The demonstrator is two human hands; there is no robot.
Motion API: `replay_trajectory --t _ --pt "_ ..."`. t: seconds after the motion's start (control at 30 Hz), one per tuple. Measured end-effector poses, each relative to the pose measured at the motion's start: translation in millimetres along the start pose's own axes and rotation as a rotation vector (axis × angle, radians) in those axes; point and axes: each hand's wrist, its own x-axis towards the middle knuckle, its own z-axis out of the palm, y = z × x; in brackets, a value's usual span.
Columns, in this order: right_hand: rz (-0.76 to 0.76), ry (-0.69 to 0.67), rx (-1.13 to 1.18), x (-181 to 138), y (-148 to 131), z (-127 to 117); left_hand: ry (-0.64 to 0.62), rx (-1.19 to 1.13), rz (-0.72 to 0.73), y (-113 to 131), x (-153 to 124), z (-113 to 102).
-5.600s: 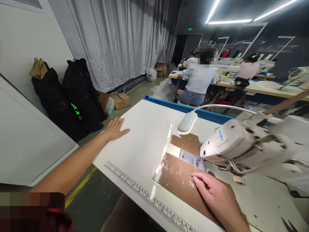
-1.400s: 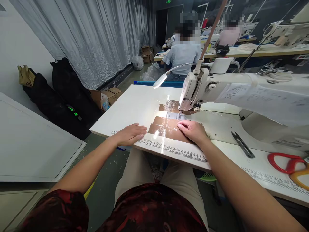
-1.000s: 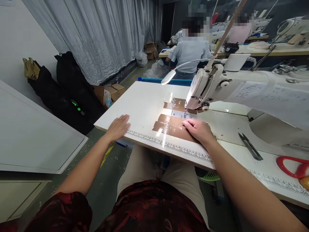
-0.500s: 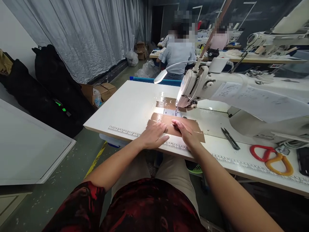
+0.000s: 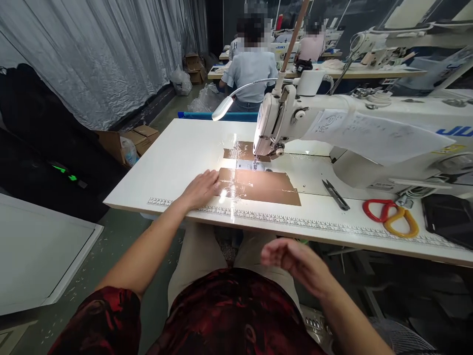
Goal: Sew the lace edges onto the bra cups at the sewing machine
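My left hand point(image 5: 202, 190) lies flat on the white sewing table point(image 5: 158, 162), its fingertips at the left end of a shiny brown tape-like sheet point(image 5: 258, 187). Off the table's front edge, my right hand point(image 5: 291, 259) hovers over my lap, fingers loosely curled and apart, with nothing visible in it. A sewing machine point(image 5: 266, 118) stands behind the sheet, its presser foot point(image 5: 255, 161) above a metal plate. Beyond the foot is a second brown strip point(image 5: 236, 150). Both brown pieces lie flat on the tabletop.
Thread snips point(image 5: 335, 195) and scissors with red and yellow handles point(image 5: 392, 217) lie to the right, beside a black object point(image 5: 449, 217). A printed ruler point(image 5: 273, 217) runs along the front edge. A lamp point(image 5: 222, 108) hangs over the table. A person point(image 5: 251, 74) sits ahead.
My right hand has left the brown sheet and come back toward me, below the table edge. My left hand has slid left to the sheet's end. The view has turned right.
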Motion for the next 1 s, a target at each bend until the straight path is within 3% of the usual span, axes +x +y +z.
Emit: replay_trajectory --t 0.07,0.13,0.27,0.43,0.67,0.73,0.83,0.9,1.0 --pt "0.22 0.006 0.121 1.9 25.1 0.3 -0.041 -0.025 0.149 17.0 3.0 5.3" --pt "0.352 0.131 0.259 17.6 47.7 -2.0 -0.094 -0.086 0.303 34.1 7.0 8.5" --pt "0.427 0.273 0.431 62.9 66.7 -3.6 -0.206 -0.227 0.476 54.1 12.6 9.6" --pt "0.422 0.211 0.46 92.4 60.8 10.1 -0.309 -0.508 0.434 58.7 3.6 10.0" --pt "0.388 0.149 0.545 89.8 60.4 22.7 -0.445 -0.999 0.317 58.3 -13.4 18.7" --pt "0.393 0.157 0.566 88.8 60.6 23.2 -0.396 -1.12 0.268 54.9 -13.4 21.4" --pt "0.399 0.176 0.587 87.8 59.9 24.0 -0.067 -1.171 0.186 49.0 -12.3 24.1" --pt "0.395 0.185 0.595 87.3 59.1 24.9 0.108 -1.061 0.126 47.8 -12.8 24.2" --pt "0.383 0.195 0.602 87.4 59.0 26.5 0.059 -0.7 0.159 53.1 -17.2 22.6"
